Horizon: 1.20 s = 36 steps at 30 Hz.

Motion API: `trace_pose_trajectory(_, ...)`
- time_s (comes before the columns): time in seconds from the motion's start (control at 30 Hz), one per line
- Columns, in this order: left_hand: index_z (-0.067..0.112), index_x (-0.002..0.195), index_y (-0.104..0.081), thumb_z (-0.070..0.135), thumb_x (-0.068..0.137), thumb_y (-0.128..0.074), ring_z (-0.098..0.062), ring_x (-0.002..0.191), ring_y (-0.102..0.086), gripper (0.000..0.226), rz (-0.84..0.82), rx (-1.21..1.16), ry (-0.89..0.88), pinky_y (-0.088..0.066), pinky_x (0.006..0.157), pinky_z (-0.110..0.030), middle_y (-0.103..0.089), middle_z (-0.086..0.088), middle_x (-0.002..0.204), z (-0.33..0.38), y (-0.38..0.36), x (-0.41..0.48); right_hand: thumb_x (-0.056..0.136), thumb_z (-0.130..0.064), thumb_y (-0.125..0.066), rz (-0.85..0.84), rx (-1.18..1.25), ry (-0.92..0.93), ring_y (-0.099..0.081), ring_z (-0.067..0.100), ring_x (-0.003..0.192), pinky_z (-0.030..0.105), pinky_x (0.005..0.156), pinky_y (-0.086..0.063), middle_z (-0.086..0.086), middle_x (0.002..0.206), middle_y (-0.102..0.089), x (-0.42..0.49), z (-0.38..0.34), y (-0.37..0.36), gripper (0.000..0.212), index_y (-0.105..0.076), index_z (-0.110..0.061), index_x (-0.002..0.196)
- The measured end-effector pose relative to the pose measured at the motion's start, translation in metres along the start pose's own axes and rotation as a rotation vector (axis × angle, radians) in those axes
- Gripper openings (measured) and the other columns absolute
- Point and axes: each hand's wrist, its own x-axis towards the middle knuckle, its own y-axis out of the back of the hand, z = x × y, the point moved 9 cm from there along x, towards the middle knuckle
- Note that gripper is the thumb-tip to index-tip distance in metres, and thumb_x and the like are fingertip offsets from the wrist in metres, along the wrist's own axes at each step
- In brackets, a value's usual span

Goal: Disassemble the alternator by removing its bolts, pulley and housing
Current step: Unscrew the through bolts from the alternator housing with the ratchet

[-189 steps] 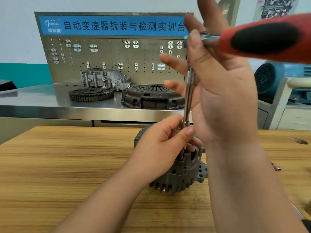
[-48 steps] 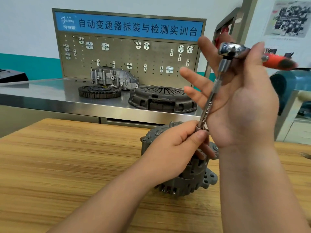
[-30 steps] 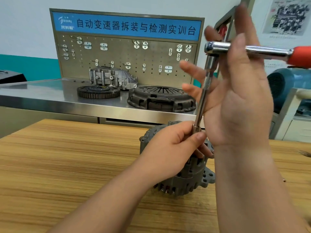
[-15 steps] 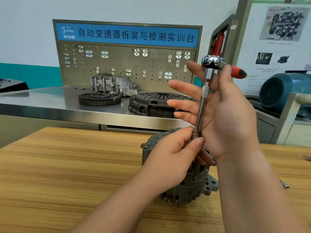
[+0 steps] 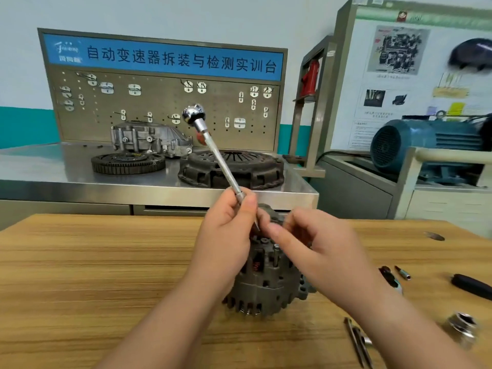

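On the surface (image 5: 80,262), the alternator (image 5: 269,283) sits just under both hands: the left grip (image 5: 226,235) clamps low on the ratchet extension (image 5: 221,161), which leans up-left, and the right grip (image 5: 319,246) reaches its top, closure unclear.

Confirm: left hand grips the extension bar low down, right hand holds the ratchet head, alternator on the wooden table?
One error. The head view shows the right hand down at the top of the alternator, not on the ratchet head. Left hand on the extension bar low down and alternator on the wooden table are right.
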Motion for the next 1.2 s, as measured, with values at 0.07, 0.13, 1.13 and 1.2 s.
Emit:
trace_pose_trajectory(0.07,0.023,0.074,-0.052,0.02,0.102,-0.041,-0.011,0.06,-0.055,0.031,0.021,-0.034,0.029,-0.045,0.064,-0.027,-0.056,0.004,0.058,-0.003,0.004,0.002,0.079,-0.072,-0.032,-0.103,-0.258,0.064,-0.046,0.006,0.06,0.024,0.052,-0.035,-0.009,0.062,-0.049,-0.002,-0.007,-0.011,0.048,-0.046,-0.029,0.064)
trace_pose_trajectory(0.13,0.02,0.074,-0.048,0.019,0.103,-0.04,-0.013,0.059,-0.052,0.03,0.034,-0.045,0.042,-0.043,0.065,-0.03,-0.053,0.004,0.056,-0.005,0.007,0.003,0.083,-0.07,-0.029,-0.164,-0.389,0.096,-0.042,0.003,0.059,0.022,0.051,-0.028,-0.01,0.063,-0.045,-0.001,-0.014,-0.019,0.045,-0.039,-0.031,0.064)
trace_pose_trajectory(1.13,0.021,0.078,-0.048,0.021,0.104,-0.038,-0.013,0.057,-0.051,0.028,-0.089,0.072,0.066,-0.042,0.071,-0.033,-0.051,0.008,0.053,-0.01,0.003,0.003,0.1,-0.047,-0.041,-0.842,-0.55,-0.411,-0.05,0.013,0.071,0.03,0.064,-0.036,-0.008,0.072,-0.05,-0.069,0.123,-0.02,0.037,-0.049,-0.025,0.071)
trace_pose_trajectory(1.2,0.023,0.077,-0.049,0.022,0.104,-0.039,-0.013,0.058,-0.051,0.029,-0.103,0.077,0.062,-0.042,0.07,-0.032,-0.052,0.007,0.054,-0.011,0.003,0.003,0.101,-0.048,-0.038,-0.874,-0.608,-0.41,-0.05,0.017,0.079,0.03,0.064,-0.035,-0.009,0.073,-0.047,-0.08,0.133,-0.031,0.037,-0.049,-0.024,0.076)
